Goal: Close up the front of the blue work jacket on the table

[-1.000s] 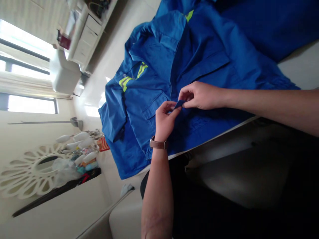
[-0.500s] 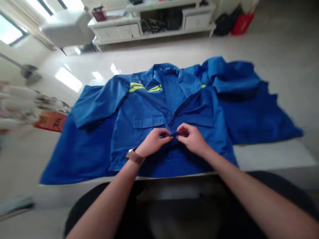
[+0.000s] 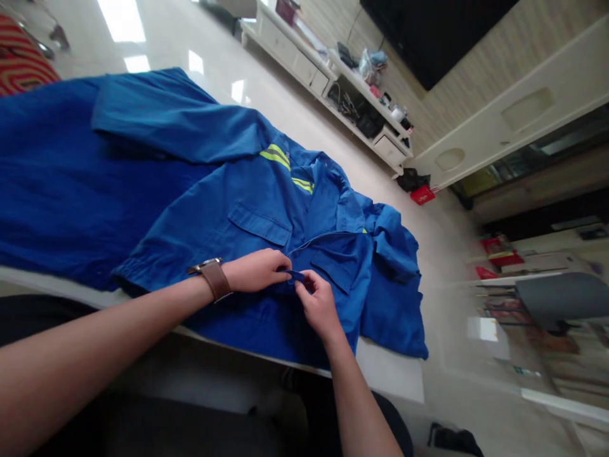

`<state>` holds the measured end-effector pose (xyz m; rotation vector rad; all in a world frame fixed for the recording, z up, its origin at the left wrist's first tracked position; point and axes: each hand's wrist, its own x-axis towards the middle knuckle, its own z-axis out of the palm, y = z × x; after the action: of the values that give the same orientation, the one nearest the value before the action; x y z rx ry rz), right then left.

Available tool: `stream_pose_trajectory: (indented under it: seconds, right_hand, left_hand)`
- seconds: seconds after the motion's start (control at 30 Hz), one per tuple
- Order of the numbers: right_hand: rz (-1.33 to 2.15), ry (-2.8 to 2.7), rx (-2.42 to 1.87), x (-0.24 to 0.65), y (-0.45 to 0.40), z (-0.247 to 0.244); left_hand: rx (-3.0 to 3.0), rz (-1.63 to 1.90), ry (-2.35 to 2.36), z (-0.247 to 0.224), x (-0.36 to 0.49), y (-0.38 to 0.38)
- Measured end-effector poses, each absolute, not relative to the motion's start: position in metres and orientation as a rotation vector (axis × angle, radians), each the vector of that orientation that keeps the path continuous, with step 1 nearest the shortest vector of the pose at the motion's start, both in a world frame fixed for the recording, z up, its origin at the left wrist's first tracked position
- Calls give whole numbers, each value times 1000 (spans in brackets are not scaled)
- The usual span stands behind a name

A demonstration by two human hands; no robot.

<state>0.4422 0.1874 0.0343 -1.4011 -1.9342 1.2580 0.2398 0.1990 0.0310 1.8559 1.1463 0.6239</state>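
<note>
Grip of left hand (image 3: 257, 270) and right hand (image 3: 318, 303) closed on blue jacket (image 3: 204, 209), pinched edge small, partly covered

This looks like a home's living room: a large dark screen (image 3: 431, 38) hangs on the wall above a long, low white cabinet (image 3: 295, 54) with drawers and cluttered shelves, and the glossy pale floor (image 3: 190, 38) reflects bright light.

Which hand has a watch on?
The left hand: a watch with a brown strap is on its wrist. The right hand has a bare wrist.
</note>
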Motion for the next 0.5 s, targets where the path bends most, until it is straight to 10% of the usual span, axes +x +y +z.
stream_pose_trajectory:
  seconds: [0.5]
  right_hand:
    - [1513,-1703,-1347,442,190,22]
  left_hand:
    - [1811,480,1045,28,243,198]
